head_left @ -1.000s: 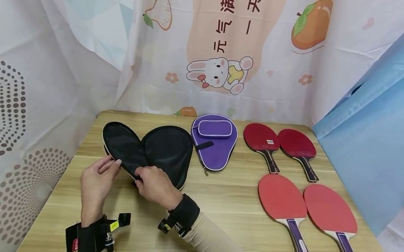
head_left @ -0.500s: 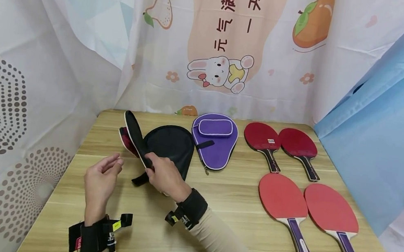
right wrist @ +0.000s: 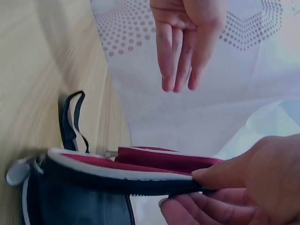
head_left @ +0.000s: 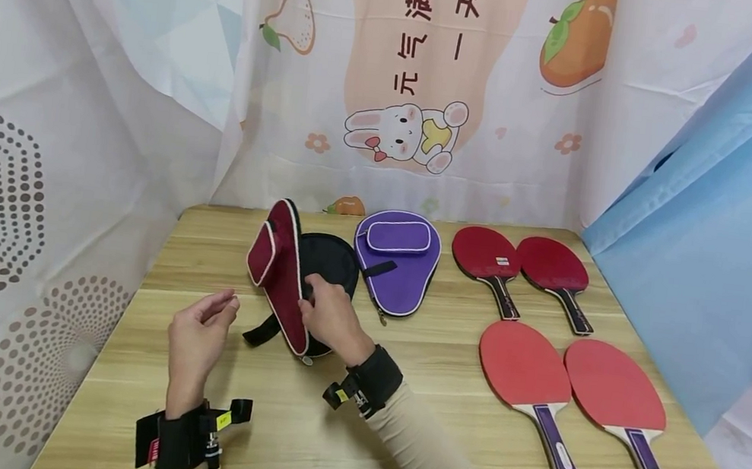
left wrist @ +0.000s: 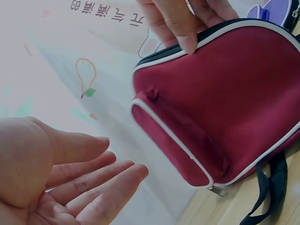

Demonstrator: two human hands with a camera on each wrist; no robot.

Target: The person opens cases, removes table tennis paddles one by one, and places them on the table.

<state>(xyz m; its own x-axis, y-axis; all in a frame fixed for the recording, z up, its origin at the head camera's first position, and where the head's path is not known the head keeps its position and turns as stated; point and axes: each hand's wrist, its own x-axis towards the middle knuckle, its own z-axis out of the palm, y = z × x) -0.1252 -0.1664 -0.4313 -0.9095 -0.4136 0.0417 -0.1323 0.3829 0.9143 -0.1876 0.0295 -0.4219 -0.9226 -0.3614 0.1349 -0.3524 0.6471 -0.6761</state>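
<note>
A dark red table tennis paddle case [head_left: 288, 286] with white piping lies unzipped. Its red cover half is tipped up, showing a small front pocket [left wrist: 171, 140], while the black lining of the other half [head_left: 331, 256] lies on the table. My right hand [head_left: 335, 320] pinches the zippered rim of the cover between thumb and fingers, plainly seen in the right wrist view. To the left, my left hand [head_left: 201, 331] hovers apart from the case, fingers relaxed and holding nothing. A black strap [head_left: 262, 332] sticks out from the case's left side. A silver zipper pull [right wrist: 18, 172] hangs at the narrow end.
Beside the case lies a purple paddle case [head_left: 400, 268]. On the right are two dark red paddles [head_left: 484, 252] at the back, with two lighter red paddles [head_left: 526, 365] in front. A printed curtain [head_left: 286, 171] borders the table [head_left: 413, 406].
My right hand has swung the case's cover up and over toward the right, so its red outside now shows. My left hand has let go of the case's edge.
</note>
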